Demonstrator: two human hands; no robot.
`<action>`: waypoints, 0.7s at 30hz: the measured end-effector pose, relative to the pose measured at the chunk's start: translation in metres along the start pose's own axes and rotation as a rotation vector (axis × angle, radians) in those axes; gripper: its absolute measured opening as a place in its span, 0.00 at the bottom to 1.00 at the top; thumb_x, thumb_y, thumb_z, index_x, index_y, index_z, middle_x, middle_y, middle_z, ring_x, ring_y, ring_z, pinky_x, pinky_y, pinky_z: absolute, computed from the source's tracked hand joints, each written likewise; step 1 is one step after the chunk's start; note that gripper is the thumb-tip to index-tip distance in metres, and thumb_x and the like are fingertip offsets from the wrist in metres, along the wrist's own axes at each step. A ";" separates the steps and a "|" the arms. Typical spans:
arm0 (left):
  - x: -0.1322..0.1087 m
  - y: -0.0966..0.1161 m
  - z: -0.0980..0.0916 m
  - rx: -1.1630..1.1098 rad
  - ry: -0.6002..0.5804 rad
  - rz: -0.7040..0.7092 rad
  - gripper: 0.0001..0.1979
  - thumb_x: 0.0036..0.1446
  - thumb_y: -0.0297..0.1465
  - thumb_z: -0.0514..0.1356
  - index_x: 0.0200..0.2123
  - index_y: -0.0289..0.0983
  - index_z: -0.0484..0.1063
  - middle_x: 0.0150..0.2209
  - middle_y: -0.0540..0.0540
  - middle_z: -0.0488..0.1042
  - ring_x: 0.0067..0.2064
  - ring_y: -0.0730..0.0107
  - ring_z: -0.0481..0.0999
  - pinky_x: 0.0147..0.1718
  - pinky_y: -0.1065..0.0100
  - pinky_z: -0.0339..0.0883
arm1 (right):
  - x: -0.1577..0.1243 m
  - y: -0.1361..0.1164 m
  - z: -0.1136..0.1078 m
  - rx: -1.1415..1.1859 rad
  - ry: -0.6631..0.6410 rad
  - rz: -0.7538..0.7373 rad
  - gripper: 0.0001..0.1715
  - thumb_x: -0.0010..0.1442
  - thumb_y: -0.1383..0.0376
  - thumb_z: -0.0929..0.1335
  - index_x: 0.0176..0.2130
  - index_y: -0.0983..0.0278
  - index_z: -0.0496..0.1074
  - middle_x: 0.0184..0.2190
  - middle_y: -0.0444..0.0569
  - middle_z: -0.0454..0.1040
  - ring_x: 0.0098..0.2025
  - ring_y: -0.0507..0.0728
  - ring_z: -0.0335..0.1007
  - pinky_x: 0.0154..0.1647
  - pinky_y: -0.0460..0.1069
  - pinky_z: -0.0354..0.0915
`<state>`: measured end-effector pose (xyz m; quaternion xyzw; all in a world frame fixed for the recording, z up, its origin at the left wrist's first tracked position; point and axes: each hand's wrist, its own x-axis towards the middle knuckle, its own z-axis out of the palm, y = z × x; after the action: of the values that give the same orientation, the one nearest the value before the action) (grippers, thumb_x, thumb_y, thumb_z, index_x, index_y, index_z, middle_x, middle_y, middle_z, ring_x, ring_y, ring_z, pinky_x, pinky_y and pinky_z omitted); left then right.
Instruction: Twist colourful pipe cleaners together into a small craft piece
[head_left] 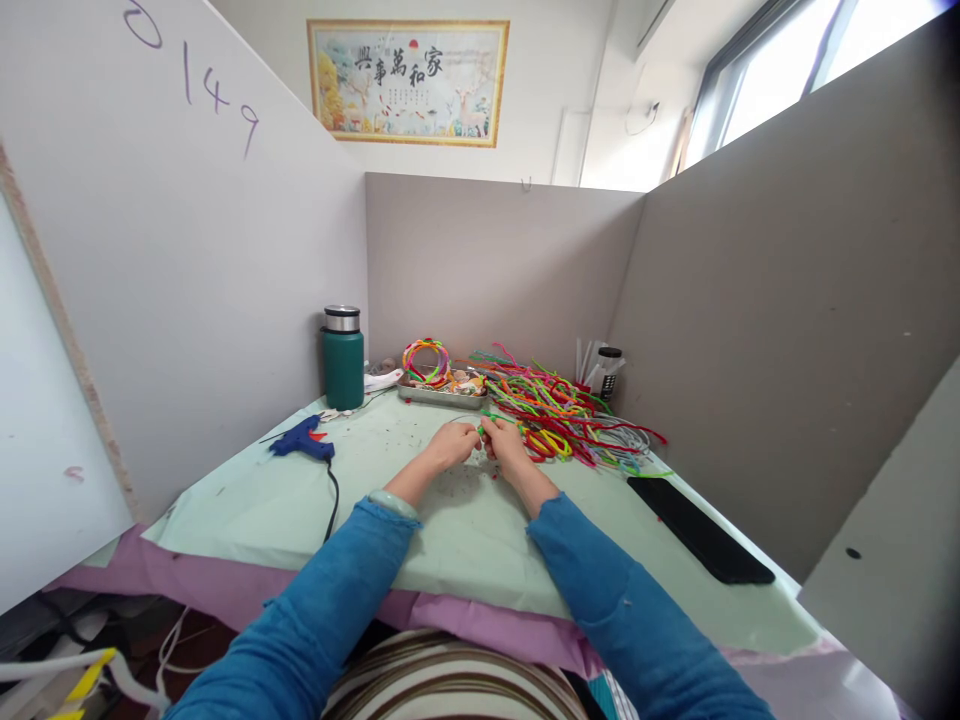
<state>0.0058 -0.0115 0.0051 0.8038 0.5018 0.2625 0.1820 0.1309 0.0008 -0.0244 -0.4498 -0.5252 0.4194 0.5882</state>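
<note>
My left hand (452,446) and my right hand (508,450) meet above the middle of the table, fingers pinched close together. Between their fingertips is a green pipe cleaner (481,430), mostly hidden by the fingers. A thin dark strand arches just above my left hand; I cannot make out whether it belongs to the same piece. Right behind my right hand lies a heap of coloured pipe cleaners (559,400). Beyond my left hand stands a shallow metal tray (442,398) with small pieces in it and a ring of coloured pipe cleaners (426,362) on top.
To the left lie a blue glue gun (302,438) with its cord and a green bottle (343,365). At the right are a black flat slab (701,530) and a dark-lidded jar (607,372). Grey partitions (502,270) enclose the cloth-covered table (480,570). Small scraps dot the cloth.
</note>
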 end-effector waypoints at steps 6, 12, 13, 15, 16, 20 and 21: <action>-0.001 0.002 0.002 0.072 0.028 0.022 0.15 0.52 0.31 0.47 0.28 0.34 0.73 0.19 0.50 0.69 0.26 0.72 0.66 0.27 0.73 0.58 | 0.002 0.001 0.000 -0.004 0.031 -0.009 0.16 0.50 0.56 0.65 0.20 0.63 0.59 0.12 0.39 0.59 0.13 0.47 0.49 0.13 0.44 0.45; -0.002 0.001 0.001 0.014 0.014 0.035 0.16 0.55 0.31 0.46 0.30 0.33 0.72 0.19 0.50 0.68 0.26 0.73 0.66 0.27 0.74 0.58 | 0.002 0.001 0.000 0.005 0.009 -0.013 0.16 0.50 0.57 0.65 0.20 0.63 0.59 0.12 0.39 0.60 0.13 0.46 0.48 0.13 0.44 0.44; -0.003 0.001 0.001 0.005 0.008 0.032 0.15 0.55 0.31 0.47 0.30 0.34 0.72 0.19 0.51 0.68 0.25 0.73 0.66 0.27 0.74 0.58 | 0.002 0.001 0.000 0.004 0.007 -0.011 0.16 0.51 0.57 0.65 0.20 0.63 0.58 0.12 0.39 0.59 0.12 0.46 0.48 0.13 0.44 0.44; -0.003 0.001 0.000 -0.013 -0.004 0.029 0.14 0.55 0.31 0.47 0.29 0.34 0.72 0.18 0.51 0.68 0.25 0.74 0.65 0.26 0.74 0.57 | 0.002 0.001 0.000 0.002 0.003 -0.010 0.16 0.51 0.58 0.64 0.20 0.63 0.59 0.12 0.39 0.59 0.12 0.46 0.48 0.13 0.44 0.44; -0.003 0.001 0.000 -0.022 -0.008 0.029 0.14 0.54 0.31 0.47 0.29 0.34 0.72 0.18 0.51 0.68 0.25 0.74 0.65 0.26 0.74 0.57 | 0.002 0.001 0.000 0.003 0.000 -0.010 0.16 0.52 0.58 0.64 0.20 0.63 0.59 0.12 0.39 0.59 0.12 0.46 0.48 0.13 0.44 0.44; -0.002 -0.002 0.002 -0.058 -0.021 0.032 0.14 0.54 0.31 0.47 0.28 0.34 0.71 0.18 0.52 0.67 0.24 0.74 0.64 0.24 0.74 0.55 | 0.001 0.000 0.000 0.008 0.005 0.008 0.15 0.52 0.59 0.64 0.20 0.63 0.59 0.12 0.39 0.59 0.12 0.46 0.48 0.12 0.44 0.44; -0.002 -0.002 0.002 -0.063 -0.023 0.033 0.14 0.54 0.31 0.47 0.27 0.34 0.71 0.18 0.52 0.67 0.23 0.74 0.64 0.24 0.74 0.55 | 0.001 0.000 0.000 0.008 0.012 0.015 0.15 0.52 0.59 0.64 0.20 0.63 0.59 0.12 0.39 0.59 0.12 0.46 0.48 0.12 0.44 0.44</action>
<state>0.0049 -0.0118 0.0015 0.8088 0.4780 0.2717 0.2087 0.1306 0.0019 -0.0238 -0.4539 -0.5168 0.4230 0.5899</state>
